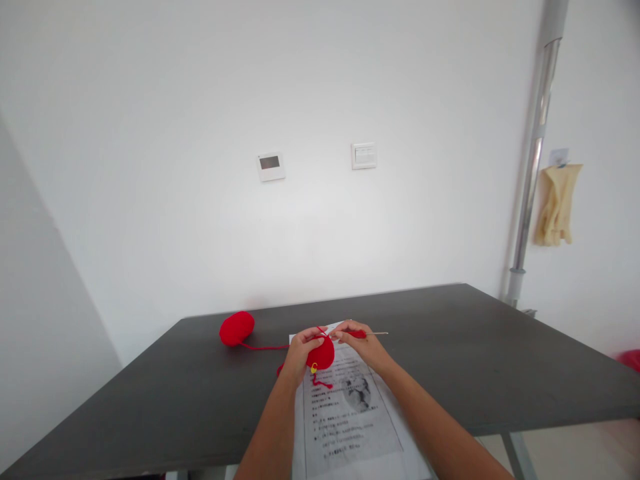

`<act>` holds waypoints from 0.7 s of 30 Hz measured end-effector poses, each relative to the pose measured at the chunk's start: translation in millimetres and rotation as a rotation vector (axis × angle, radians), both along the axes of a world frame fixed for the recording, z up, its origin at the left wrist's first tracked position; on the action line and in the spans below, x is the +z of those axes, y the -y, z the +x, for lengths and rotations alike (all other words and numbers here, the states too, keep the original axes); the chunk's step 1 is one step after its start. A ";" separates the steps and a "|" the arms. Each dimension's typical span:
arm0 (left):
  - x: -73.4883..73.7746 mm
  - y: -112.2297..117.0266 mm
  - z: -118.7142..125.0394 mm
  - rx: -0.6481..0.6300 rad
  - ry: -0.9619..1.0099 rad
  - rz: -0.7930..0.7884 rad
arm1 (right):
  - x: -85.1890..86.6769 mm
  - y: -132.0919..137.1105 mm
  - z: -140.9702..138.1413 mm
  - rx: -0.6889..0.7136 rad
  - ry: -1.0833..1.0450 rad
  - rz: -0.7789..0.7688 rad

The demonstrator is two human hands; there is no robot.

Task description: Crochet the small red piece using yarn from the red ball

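Observation:
My left hand (302,348) is closed on a round red crochet piece (323,355), its thumb lying near the upper edge. A yellow stitch marker (314,368) hangs at the lower edge of the piece, with a short red yarn tail below it. In my right hand (361,341) is a crochet hook (377,333) with a red grip; its thin end sticks out to the right. The hook's other end meets the work between my hands. Red yarn runs left from my left hand to a red yarn ball (237,329).
Beneath my hands lies a printed paper sheet (350,427) with a picture, on a dark table (200,400). Behind the table is a white wall with a thermostat panel (271,167) and a switch (364,156). A metal pipe (535,160) and hanging yellowish gloves (557,203) are at right.

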State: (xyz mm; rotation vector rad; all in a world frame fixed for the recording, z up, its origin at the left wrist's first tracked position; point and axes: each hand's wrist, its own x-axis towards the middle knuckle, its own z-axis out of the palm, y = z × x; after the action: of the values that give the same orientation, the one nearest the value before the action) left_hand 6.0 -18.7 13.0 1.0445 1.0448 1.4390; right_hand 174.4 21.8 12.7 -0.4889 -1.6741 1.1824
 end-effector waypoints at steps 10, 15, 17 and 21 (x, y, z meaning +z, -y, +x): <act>-2.1 -1.8 -0.8 0.007 -0.004 0.000 | 9.6 5.6 4.1 0.105 -0.049 -0.141; -1.4 -1.5 -0.7 0.011 -0.021 -0.009 | 15.0 9.4 6.7 0.120 -0.014 -0.112; -1.0 -1.3 -0.7 0.013 -0.035 -0.011 | 15.3 9.5 7.1 0.117 0.003 -0.099; -0.3 -0.3 -0.3 0.022 -0.064 -0.007 | 13.4 7.9 6.9 0.107 0.032 -0.073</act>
State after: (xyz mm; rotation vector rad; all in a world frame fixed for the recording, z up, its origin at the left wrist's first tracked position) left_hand 5.7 -18.3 12.8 1.0832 1.1096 1.4260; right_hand 181.2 13.9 26.0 -0.4700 -1.7068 1.3231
